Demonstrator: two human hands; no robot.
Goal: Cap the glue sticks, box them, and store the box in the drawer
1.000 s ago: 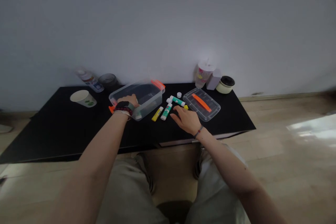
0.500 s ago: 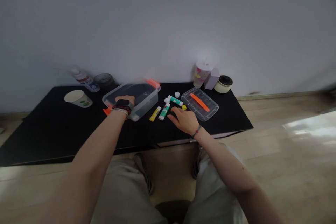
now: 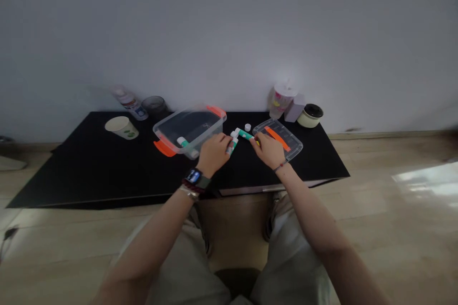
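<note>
My left hand (image 3: 213,152) is curled on the black table (image 3: 89,171), just right of a clear plastic bin (image 3: 209,126) with orange handles. Its fingers close round a green-and-white glue stick (image 3: 233,146) that pokes out past them. My right hand (image 3: 269,150) rests beside it, its fingertips pinched at a small yellow cap (image 3: 257,143) by the end of a teal glue stick (image 3: 244,134). One more glue stick (image 3: 183,142) lies inside the bin. A white cap (image 3: 247,127) sits behind the sticks. The yellow glue stick is hidden.
The bin's clear lid (image 3: 294,145) with an orange strip lies right of my right hand. Along the wall stand a paper cup (image 3: 121,127), a bottle (image 3: 129,101), a dark jar (image 3: 154,105), a lidded drink cup (image 3: 281,99), a small box (image 3: 295,107) and a cream bowl (image 3: 309,115).
My left hand left the bin, where a glue stick now lies, and came right to the loose sticks. My right hand moved forward to the teal stick and yellow cap.
</note>
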